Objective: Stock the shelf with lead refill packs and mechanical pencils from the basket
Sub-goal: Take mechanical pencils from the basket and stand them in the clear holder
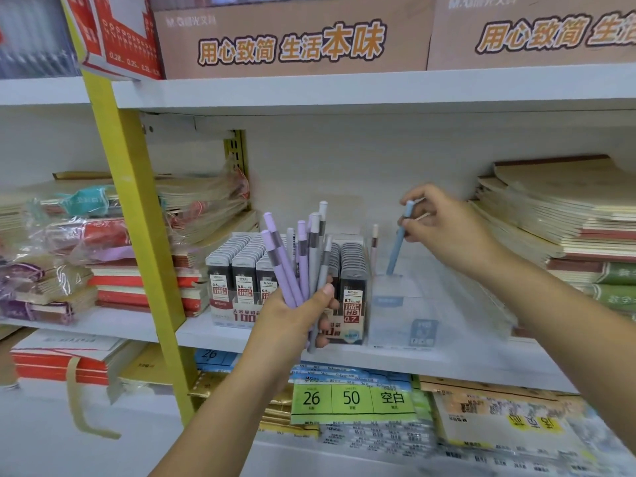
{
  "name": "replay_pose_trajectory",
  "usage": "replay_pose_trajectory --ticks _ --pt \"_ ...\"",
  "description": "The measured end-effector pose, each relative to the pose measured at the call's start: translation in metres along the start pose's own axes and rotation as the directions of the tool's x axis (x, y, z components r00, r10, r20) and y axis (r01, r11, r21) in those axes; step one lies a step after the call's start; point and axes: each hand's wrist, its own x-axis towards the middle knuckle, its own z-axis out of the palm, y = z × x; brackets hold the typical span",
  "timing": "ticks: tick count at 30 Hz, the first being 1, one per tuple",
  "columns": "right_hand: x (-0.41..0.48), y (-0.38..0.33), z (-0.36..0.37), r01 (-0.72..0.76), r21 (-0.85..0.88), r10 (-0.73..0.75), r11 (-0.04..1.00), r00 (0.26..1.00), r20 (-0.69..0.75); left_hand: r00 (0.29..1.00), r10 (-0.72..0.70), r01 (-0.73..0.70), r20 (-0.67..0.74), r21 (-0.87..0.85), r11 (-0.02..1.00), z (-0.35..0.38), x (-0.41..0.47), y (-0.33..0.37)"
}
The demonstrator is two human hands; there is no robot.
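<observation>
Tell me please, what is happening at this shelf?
A person is stocking the shelf. The left hand grips a bunch of purple and grey pencils, ends up. The right hand pinches a blue pencil whose tip is down in a clear box. One pink pencil stands at the box's left side. Refill packs fill the display beside it.

The left hand [296, 318] and the right hand [447, 232] are bare. Both forearms [223, 407] are bare too, as far as they show. The nails [327, 290] look short and plain.
</observation>
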Motion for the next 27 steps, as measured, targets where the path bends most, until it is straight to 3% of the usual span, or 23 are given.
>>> replay_pose_trajectory --ticks 8,19,27 --pt "0.010 0.017 0.023 0.072 -0.156 -0.060 0.985 0.995 0.084 1.000 0.007 -0.008 0.031 0.028 1.000 -0.006 0.004 -0.002" --pt "0.014 0.021 0.028 0.048 -0.100 -0.032 0.994 0.987 0.154 1.000 0.001 -0.002 0.028 0.035 0.999 -0.008 0.003 -0.002" --pt "0.011 0.020 0.033 0.170 -0.461 -0.112 0.871 0.982 0.149 0.996 -0.018 0.019 0.087 -0.013 1.000 -0.006 -0.002 0.002"
